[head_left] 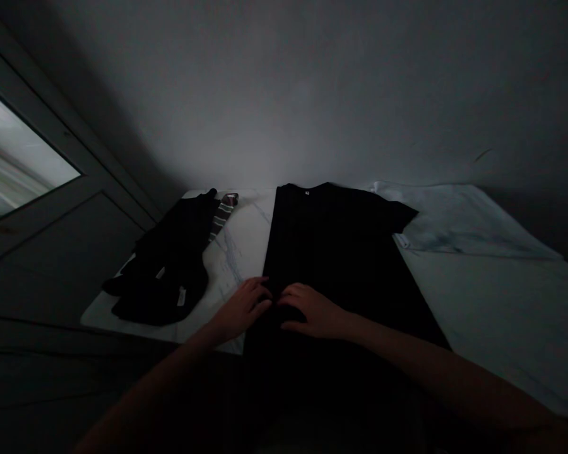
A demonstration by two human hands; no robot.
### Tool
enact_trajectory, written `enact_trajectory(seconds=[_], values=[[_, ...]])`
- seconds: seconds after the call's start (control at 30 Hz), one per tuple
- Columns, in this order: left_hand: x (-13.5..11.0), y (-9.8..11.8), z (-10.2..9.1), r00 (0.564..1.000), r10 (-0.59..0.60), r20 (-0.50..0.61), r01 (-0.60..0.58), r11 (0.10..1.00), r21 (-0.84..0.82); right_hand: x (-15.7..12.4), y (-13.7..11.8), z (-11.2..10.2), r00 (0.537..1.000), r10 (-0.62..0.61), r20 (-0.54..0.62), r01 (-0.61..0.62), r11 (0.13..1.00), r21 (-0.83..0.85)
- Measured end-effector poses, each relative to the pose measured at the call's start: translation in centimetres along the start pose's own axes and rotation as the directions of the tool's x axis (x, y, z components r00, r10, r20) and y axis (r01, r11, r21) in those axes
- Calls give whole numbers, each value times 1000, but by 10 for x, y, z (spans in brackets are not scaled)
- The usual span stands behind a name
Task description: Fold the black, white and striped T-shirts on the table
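A black T-shirt [334, 252] lies flat on a white marbled table [241, 246], collar toward the wall, its left side folded in and its right sleeve sticking out. My left hand [242, 308] rests on the shirt's left edge near the hem, its fingers curled down onto the cloth. Beside it, my right hand [312, 310] lies on the shirt, fingers bent and pressing the fabric. The two hands almost touch. The room is very dim.
A heap of dark clothes [168, 265] with a striped piece [222, 214] lies at the table's left. A white garment [459, 221] is spread at the back right. A plain wall stands behind, and a window [14, 164] is at the left.
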State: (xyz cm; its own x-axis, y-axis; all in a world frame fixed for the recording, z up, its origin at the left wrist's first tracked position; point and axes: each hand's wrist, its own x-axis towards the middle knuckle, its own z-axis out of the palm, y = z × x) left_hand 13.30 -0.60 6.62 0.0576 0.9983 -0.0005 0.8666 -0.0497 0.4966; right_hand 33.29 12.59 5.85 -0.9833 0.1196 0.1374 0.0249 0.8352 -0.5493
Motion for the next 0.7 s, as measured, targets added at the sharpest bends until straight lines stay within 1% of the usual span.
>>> enact_trajectory(seconds=[0.07, 0.1, 0.13, 0.17, 0.23, 0.27, 0.3, 0.33, 0.4, 0.47, 0.57, 0.63, 0.7], values=[[-30, 18, 13, 991, -94, -93, 89, 994, -56, 1, -13, 6, 999, 20, 31, -19, 999, -29], [-42, 26, 22, 978, -143, -153, 132, 988, -75, 2, -19, 9, 998, 49, 33, -48, 998, -47], [-52, 33, 33, 954, -199, -225, 181, 979, -99, 3, -23, 11, 996, 82, 24, -80, 995, -57], [-59, 39, 45, 918, -258, -301, 229, 965, -127, 3, -26, 14, 994, 106, 12, -105, 993, -60], [-68, 48, 65, 835, -347, -427, 295, 937, -184, 2, -32, 18, 995, 103, 4, -103, 993, -61], [-70, 51, 73, 801, -367, -473, 307, 930, -202, 0, -34, 19, 996, 84, 5, -83, 994, -71], [-72, 55, 78, 779, -370, -507, 305, 929, -210, -3, -36, 21, 998, 65, 4, -65, 994, -88], [-73, 58, 81, 768, -358, -530, 293, 934, -207, -6, -39, 22, 998, 56, -3, -56, 993, -106], [-76, 63, 83, 764, -319, -560, 266, 947, -178, -15, -42, 26, 997, 66, -37, -70, 989, -130], [-80, 67, 82, 780, -279, -560, 251, 959, -128, -24, -45, 31, 993, 86, -84, -99, 983, -157], [-88, 68, 83, 802, -254, -541, 270, 961, -51, -34, -45, 41, 989, 71, -132, -103, 962, -253], [-94, 66, 87, 786, -245, -567, 290, 957, -12, -39, -43, 47, 989, 43, -140, -85, 947, -309], [-99, 62, 92, 756, -222, -616, 295, 955, 18, -43, -39, 50, 991, -4, -136, -41, 945, -324]])
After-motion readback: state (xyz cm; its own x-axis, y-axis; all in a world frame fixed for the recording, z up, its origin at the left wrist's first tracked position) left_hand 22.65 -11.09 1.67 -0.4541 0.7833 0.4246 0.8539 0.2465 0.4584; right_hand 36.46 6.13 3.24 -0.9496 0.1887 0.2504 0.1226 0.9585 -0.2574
